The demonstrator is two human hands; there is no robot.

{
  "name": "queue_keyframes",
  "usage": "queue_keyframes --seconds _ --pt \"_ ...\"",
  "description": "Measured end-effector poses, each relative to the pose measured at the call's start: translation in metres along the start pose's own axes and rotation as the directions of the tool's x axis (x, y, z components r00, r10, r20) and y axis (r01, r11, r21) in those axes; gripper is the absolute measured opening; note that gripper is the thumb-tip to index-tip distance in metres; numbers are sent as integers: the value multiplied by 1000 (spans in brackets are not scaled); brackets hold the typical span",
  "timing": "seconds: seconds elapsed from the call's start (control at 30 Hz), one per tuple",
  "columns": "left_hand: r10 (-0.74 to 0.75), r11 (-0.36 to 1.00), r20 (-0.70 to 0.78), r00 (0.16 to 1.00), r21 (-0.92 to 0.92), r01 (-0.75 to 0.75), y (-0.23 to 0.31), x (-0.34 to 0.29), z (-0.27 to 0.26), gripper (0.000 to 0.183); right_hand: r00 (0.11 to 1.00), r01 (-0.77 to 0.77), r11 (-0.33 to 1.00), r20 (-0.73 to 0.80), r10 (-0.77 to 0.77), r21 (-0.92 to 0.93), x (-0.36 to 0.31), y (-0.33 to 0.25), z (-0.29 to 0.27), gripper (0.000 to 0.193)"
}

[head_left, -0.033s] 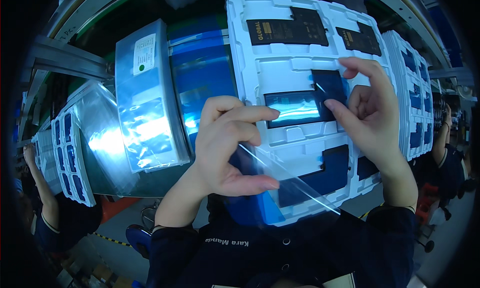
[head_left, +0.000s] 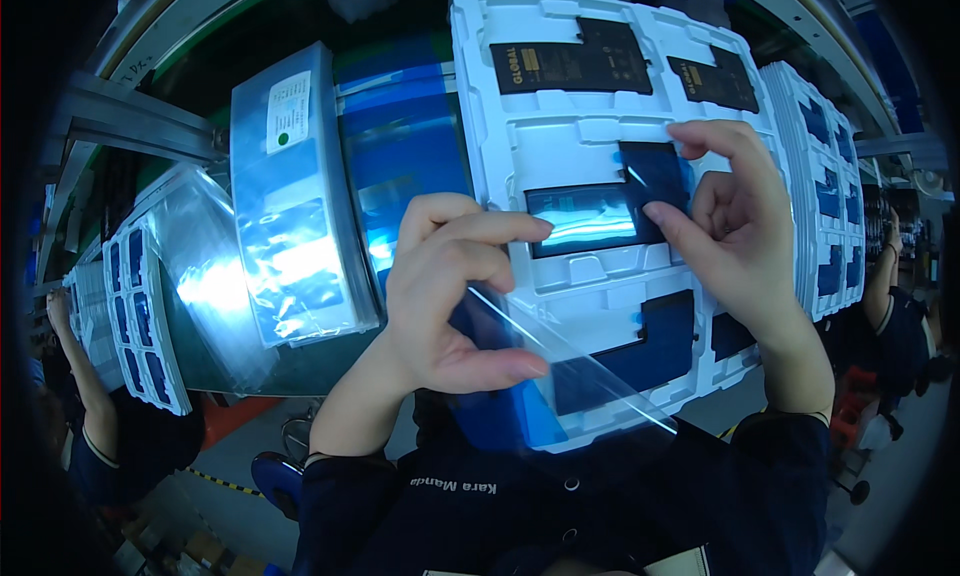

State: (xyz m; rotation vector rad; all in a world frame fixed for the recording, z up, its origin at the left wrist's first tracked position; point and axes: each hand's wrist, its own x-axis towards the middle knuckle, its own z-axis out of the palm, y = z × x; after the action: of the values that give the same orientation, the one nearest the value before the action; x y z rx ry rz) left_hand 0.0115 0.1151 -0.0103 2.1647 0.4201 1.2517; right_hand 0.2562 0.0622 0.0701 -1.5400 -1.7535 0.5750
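A flat black L-shaped battery (head_left: 655,176) lies in a middle pocket of the white moulded tray (head_left: 545,131); bright reflections cross its lower arm. My left hand (head_left: 445,286) has its index fingertip at the battery's left edge. Its thumb stands apart below, and the other fingers curl round a clear plastic film (head_left: 590,361), which slants down right across the tray and my shirt. How the fingers grip the film is partly hidden. My right hand (head_left: 735,211) has thumb and index apart: the thumb rests by the battery's inner part, the index near its upper end.
More batteries (head_left: 575,61) fill other tray pockets. Similar loaded trays (head_left: 800,116) are stacked at right. Left of my tray lie a stack of clear plastic sheets (head_left: 285,196) with a label, loose clear film (head_left: 200,256), and another tray (head_left: 130,306). Other people's arms (head_left: 85,376) appear at both sides.
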Motion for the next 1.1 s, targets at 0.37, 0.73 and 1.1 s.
queue_keyframes --seconds 0.37,0.73,1.1 --pt "-288 875 -122 950 -436 209 1 -3 2 42 999 43 999 -26 -42 4 -5 3 -3 31" --pt "-332 886 -166 929 -392 247 6 -5 8 46 975 220 970 -19 -223 -109 -6 12 -3 13" --pt "-333 880 -166 928 -410 242 3 -3 15 45 965 260 962 2 -261 -86 -6 16 -9 10"
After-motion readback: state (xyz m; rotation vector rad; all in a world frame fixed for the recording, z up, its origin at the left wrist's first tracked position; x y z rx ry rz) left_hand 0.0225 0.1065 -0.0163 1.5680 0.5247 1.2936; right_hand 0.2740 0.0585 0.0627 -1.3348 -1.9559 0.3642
